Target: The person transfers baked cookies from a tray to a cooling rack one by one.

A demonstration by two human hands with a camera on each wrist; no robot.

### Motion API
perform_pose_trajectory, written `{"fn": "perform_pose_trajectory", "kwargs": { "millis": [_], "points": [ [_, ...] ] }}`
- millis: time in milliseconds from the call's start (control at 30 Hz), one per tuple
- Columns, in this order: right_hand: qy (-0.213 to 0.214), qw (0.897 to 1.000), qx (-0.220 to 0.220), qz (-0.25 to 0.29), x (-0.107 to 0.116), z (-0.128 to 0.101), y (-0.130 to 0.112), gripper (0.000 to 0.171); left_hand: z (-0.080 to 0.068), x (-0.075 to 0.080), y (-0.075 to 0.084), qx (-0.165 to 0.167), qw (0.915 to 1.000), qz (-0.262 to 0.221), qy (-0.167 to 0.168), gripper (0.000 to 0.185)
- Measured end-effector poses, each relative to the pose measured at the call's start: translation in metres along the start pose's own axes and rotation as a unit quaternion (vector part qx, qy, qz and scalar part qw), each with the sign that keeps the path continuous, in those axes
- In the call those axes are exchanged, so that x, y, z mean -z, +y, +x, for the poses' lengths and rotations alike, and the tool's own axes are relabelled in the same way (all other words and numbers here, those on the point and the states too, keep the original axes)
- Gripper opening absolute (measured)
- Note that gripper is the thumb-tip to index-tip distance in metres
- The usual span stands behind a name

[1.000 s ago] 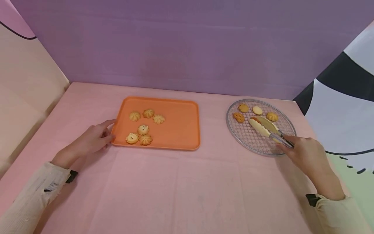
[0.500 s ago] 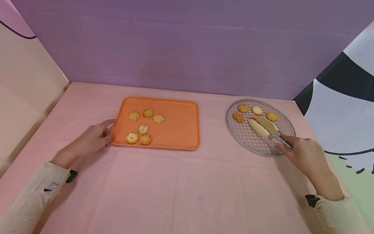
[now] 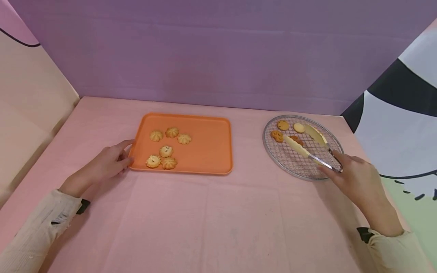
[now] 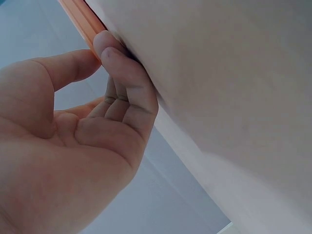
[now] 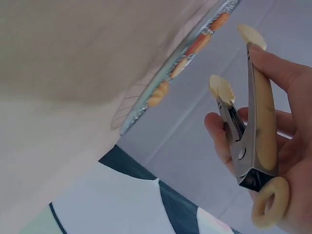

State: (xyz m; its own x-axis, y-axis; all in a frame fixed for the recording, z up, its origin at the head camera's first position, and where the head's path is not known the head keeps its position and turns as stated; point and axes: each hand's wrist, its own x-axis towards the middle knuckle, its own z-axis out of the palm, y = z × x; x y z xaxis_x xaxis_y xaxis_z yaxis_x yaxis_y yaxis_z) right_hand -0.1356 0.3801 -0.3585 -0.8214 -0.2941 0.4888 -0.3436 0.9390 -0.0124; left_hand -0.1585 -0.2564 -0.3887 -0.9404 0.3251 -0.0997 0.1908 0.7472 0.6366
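My right hand (image 3: 358,184) grips a pair of metal tongs (image 5: 253,126) with cream-coloured tips. In the head view the tongs' tips are spread apart over the round wire rack (image 3: 293,170), on either side of a reddish-brown cookie (image 3: 296,140). A pretzel-shaped cookie (image 3: 277,136), a round speckled cookie (image 3: 282,125) and a pale round cookie (image 3: 299,127) lie near the tips. My left hand (image 3: 107,163) holds the left rim of the orange tray (image 3: 208,148) between thumb and fingers, as the left wrist view shows. Several piped cookies (image 3: 166,151) sit on the tray's left half.
Pink cloth (image 3: 218,220) covers the table. A purple wall (image 3: 218,57) stands right behind the tray and rack. A patterned panel (image 3: 403,113) borders the right side, and a pale panel (image 3: 30,94) the left.
The tongs' tips have spread from close together to wide apart, uncovering the reddish-brown cookie. One tip now hides the flower-shaped cookie at the rack's right. My left hand stays at the tray.
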Motion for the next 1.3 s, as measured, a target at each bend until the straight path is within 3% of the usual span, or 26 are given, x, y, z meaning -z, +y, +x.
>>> {"fn": "perform_pose_trajectory", "kwargs": {
  "millis": [233,533,1100,1300],
  "points": [
    [0.008,1.0,0.003,0.03,0.004,0.007,-0.025,0.078,-0.002,-0.001,-0.002,0.003,1.0,-0.003,0.001,0.059],
    [-0.038,0.998,-0.03,0.041,0.01,0.016,-0.057,0.083,-0.001,-0.002,-0.005,0.008,1.0,-0.004,-0.002,0.059],
    [0.017,0.992,0.098,0.084,-0.006,0.035,-0.094,0.079,0.0,-0.002,-0.003,0.011,0.9999,-0.005,-0.002,0.06],
    [0.017,0.987,0.13,0.089,-0.016,0.041,-0.108,0.094,-0.001,0.0,-0.002,-0.001,1.0,-0.002,0.001,0.06]
  ]
}}
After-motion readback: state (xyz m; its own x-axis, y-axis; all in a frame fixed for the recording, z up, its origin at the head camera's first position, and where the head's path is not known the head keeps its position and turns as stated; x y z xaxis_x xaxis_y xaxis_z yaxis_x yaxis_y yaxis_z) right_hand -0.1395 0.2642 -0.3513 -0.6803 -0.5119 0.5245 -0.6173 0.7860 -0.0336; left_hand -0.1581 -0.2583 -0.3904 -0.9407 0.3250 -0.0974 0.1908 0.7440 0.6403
